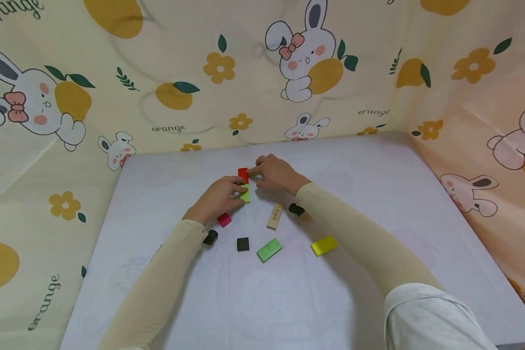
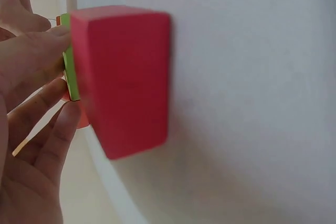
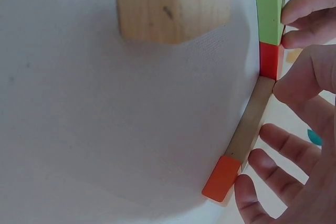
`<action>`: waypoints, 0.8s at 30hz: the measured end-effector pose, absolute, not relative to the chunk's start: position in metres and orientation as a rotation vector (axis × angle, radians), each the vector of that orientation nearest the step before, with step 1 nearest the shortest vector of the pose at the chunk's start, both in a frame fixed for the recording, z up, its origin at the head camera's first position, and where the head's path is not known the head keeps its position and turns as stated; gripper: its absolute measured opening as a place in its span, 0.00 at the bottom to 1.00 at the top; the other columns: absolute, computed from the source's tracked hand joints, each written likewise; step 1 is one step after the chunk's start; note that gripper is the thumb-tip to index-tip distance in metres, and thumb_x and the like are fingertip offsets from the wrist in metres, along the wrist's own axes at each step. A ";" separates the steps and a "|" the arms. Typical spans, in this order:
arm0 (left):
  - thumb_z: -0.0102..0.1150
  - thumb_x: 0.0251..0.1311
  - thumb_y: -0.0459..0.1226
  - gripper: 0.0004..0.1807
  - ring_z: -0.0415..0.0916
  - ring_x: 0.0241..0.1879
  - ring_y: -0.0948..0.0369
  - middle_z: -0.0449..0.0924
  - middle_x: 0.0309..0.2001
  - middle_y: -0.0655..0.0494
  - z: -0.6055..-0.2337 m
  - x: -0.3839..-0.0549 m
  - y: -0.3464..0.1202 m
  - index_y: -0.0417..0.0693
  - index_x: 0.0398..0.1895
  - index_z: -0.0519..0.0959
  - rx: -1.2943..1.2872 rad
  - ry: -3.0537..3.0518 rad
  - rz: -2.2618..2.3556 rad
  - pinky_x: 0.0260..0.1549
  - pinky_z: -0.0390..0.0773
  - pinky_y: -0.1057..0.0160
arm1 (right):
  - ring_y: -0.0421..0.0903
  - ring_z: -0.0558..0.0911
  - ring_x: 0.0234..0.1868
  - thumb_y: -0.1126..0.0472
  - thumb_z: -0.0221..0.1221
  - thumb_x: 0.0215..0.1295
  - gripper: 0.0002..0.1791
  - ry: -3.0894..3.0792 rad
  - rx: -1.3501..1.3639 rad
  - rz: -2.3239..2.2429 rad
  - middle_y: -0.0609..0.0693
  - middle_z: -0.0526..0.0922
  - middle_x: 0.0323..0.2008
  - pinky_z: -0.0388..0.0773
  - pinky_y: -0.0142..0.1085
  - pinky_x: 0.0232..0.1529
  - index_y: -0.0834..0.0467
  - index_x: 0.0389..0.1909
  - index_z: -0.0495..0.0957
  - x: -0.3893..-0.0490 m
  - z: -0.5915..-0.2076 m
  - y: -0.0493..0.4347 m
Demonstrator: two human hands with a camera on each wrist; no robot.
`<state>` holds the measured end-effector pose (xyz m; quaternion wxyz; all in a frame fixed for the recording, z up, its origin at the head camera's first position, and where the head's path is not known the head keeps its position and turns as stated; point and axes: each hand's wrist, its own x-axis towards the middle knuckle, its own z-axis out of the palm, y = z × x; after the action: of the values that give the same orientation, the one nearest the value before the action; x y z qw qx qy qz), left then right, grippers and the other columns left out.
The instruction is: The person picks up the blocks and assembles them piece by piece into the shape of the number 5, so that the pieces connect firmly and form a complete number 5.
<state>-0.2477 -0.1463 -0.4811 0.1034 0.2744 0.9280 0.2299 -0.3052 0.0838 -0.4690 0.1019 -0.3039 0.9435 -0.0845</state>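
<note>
My left hand [image 1: 218, 197] pinches a light green block [image 1: 246, 196] near the back of the table, its fingertips along the block's side in the left wrist view. End to end with that block lies a red block [image 1: 242, 174]. My right hand [image 1: 277, 175] touches the row with extended fingers. In the right wrist view the row continues from the red block with a wooden block [image 3: 252, 121] and an orange block [image 3: 221, 178], set at an angle; right fingertips rest along their outer side. Right fingers cover these two in the head view.
A crimson block [image 1: 224, 219] lies beside the left wrist. Nearer stand a black block [image 1: 242, 244], a green block [image 1: 269, 250] and a yellow block [image 1: 324, 245]. A marked wooden block [image 1: 274, 216] lies between the arms; another wooden block [image 1: 305, 217] is by the right wrist.
</note>
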 end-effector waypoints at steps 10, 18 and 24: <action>0.76 0.68 0.40 0.22 0.69 0.73 0.51 0.78 0.70 0.50 -0.480 -0.247 -0.146 0.44 0.63 0.88 0.838 2.762 0.608 0.74 0.69 0.51 | 0.56 0.72 0.65 0.58 0.60 0.73 0.30 2.782 -0.941 -0.225 0.56 0.75 0.69 0.76 0.50 0.66 0.41 0.75 0.79 -0.308 -0.469 0.083; 0.74 0.70 0.41 0.22 0.71 0.72 0.52 0.78 0.70 0.50 -0.473 -0.245 -0.140 0.44 0.64 0.87 0.874 2.795 0.439 0.73 0.70 0.53 | 0.56 0.72 0.64 0.58 0.60 0.74 0.30 2.783 -0.951 -0.217 0.56 0.75 0.69 0.77 0.49 0.65 0.41 0.76 0.78 -0.308 -0.470 0.085; 0.74 0.70 0.41 0.22 0.72 0.72 0.52 0.79 0.69 0.50 -0.471 -0.245 -0.141 0.45 0.64 0.87 0.877 2.778 0.446 0.73 0.70 0.53 | 0.56 0.72 0.64 0.58 0.59 0.74 0.30 2.765 -0.958 -0.250 0.56 0.76 0.68 0.76 0.49 0.65 0.42 0.76 0.78 -0.307 -0.468 0.086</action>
<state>-0.2453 -0.1407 -0.4705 0.0971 0.2962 0.9382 0.1506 -0.3075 0.0865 -0.4683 0.1021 -0.3245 0.9365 -0.0848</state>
